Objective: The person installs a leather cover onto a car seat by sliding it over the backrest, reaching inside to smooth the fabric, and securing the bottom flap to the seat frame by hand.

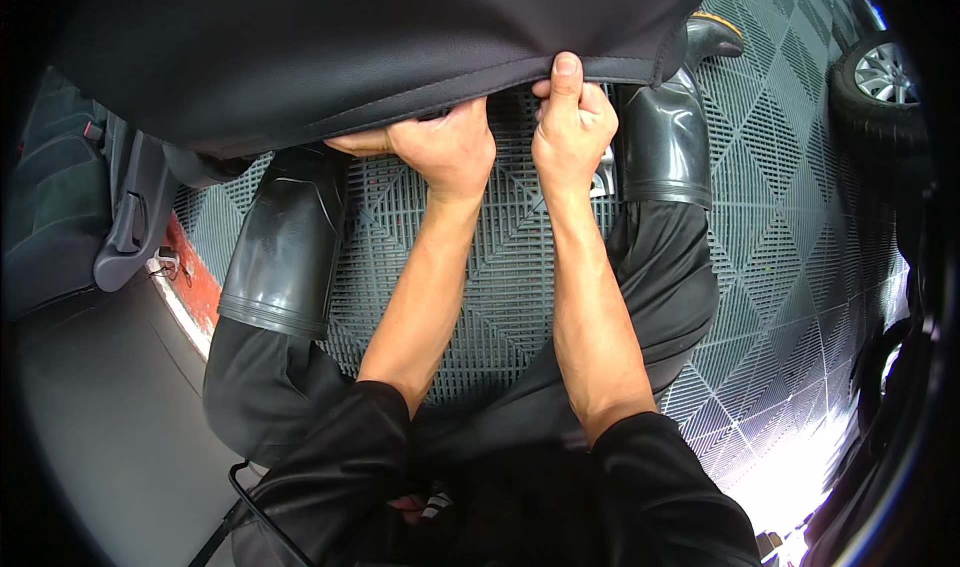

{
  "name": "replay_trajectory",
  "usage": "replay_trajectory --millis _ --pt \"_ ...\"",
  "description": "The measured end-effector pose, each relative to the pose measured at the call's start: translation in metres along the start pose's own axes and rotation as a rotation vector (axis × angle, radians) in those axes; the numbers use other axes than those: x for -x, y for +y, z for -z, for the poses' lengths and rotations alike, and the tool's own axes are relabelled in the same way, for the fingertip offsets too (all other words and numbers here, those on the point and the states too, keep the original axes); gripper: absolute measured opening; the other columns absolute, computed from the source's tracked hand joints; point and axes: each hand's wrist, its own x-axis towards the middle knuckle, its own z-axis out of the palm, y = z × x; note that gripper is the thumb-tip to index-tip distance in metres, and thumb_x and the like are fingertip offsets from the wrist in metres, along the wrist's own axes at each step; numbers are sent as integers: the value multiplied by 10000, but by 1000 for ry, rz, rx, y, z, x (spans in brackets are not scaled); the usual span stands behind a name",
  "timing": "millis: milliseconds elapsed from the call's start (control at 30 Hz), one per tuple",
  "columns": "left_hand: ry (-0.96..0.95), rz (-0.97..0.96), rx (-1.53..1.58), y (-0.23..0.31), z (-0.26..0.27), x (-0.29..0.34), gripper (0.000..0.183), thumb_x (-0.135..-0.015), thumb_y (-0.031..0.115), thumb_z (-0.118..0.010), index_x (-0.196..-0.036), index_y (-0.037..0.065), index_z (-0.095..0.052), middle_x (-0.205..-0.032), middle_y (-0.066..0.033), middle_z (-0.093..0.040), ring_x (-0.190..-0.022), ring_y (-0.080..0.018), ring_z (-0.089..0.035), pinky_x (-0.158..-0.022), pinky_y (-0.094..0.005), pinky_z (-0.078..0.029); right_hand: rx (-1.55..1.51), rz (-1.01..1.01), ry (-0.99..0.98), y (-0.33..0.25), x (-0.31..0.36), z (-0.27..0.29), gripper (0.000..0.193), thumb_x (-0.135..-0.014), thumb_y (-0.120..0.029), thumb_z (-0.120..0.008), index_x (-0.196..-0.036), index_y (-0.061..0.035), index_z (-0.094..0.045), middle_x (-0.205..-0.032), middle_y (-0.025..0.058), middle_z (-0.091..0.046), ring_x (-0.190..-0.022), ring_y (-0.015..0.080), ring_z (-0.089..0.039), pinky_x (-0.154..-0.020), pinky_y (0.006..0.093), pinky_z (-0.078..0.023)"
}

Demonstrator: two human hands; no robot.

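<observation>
Grey lattice floor tiles (790, 267) form the ground. Black seat cover (370, 37), smooth with a stitched hem, spans the far part of the scene. Left hand (445, 147) and right hand (572, 127) both clench its near edge, side by side. Rubber boots (285, 247) flank the forearms; a car wheel (880, 77) sits far right.

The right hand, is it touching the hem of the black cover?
Touching. The head view shows the right hand pinching the stitched hem of the black cover, thumb pressed flat over the edge. The left hand grips the same hem beside it.
</observation>
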Motion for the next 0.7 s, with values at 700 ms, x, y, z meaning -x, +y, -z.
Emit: replay_trajectory --millis 700 --pt "122 389 420 14 69 -22 188 -955 188 -649 -981 3 -667 -1293 -4 -412 -1114 -135 -500 -963 -360 -429 -324 -525 -149 21 -15 9 658 -710 -716 -726 -742 -86 -540 -593 -25 -496 -548 124 -587 -545 246 -498"
